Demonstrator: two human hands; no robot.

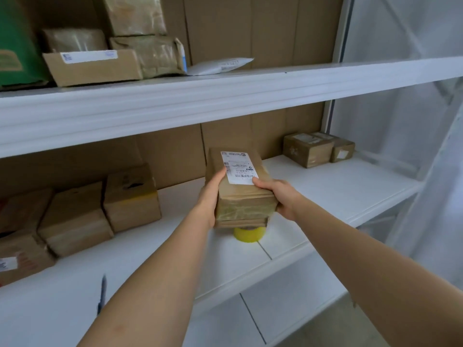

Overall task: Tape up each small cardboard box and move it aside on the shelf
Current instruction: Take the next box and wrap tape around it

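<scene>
1. A labelled cardboard box (241, 189) is gripped on its two sides by the left hand (209, 196) and the right hand (281, 196), above the yellow tape roll (249, 234).
2. Clear tape is seen on its near end, so it seems ready to be moved aside.
3. Two small boxes (318, 149) are already placed far right on the shelf (325, 186); the boxes on the left (100, 211) probably remain.

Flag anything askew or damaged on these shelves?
A few things. The box at middle-shelf left has a dark tear on its top. On the upper shelf, a wrapped parcel looks crumpled and leans. The labelled box held in both hands looks intact, over the yellow tape roll.
</scene>
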